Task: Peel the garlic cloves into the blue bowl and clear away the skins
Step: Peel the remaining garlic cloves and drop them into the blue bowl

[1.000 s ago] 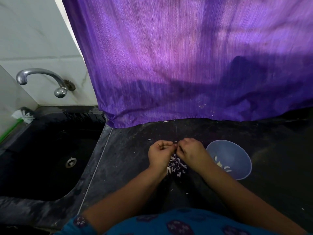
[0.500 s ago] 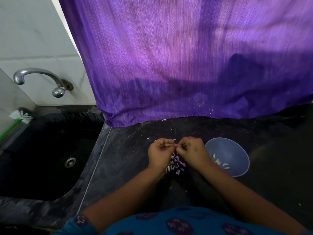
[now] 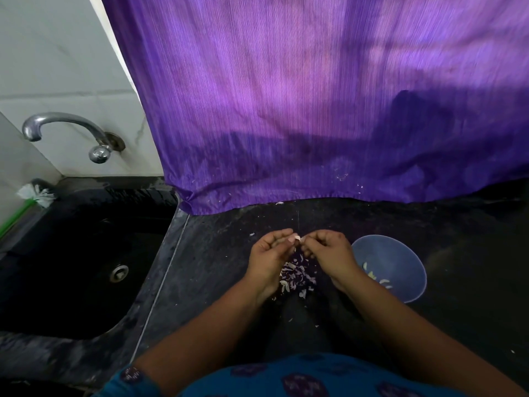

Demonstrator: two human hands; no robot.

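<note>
A garlic clove [image 3: 297, 238], small and pale, sits between the two hands above the dark tabletop [image 3: 217, 253], roughly midway along its width and a little short of the back edge. The left hand [image 3: 269, 255] curls its fingers inward and pinches the clove at its thumb tip; the right hand [image 3: 326, 252] meets it from the other side, fingertips closed on the same clove, so that the two hands touch at that point. Directly below them, on the tabletop, lies a heap of skins [image 3: 296, 275], purple and whitish flakes, with a few stray bits scattered nearer the front edge. The blue bowl [image 3: 400, 253] stands just beside the right hand, toward the right side of the tabletop, and holds a few pale peeled cloves [image 3: 378, 277] at its bottom. A purple cloth [image 3: 315, 110] hangs over the back edge. At the left end a black sink [image 3: 71, 253] is set in, with a metal tap [image 3: 68, 130] on the wall above it and a green-handled brush [image 3: 31, 199] at its far corner.
</note>
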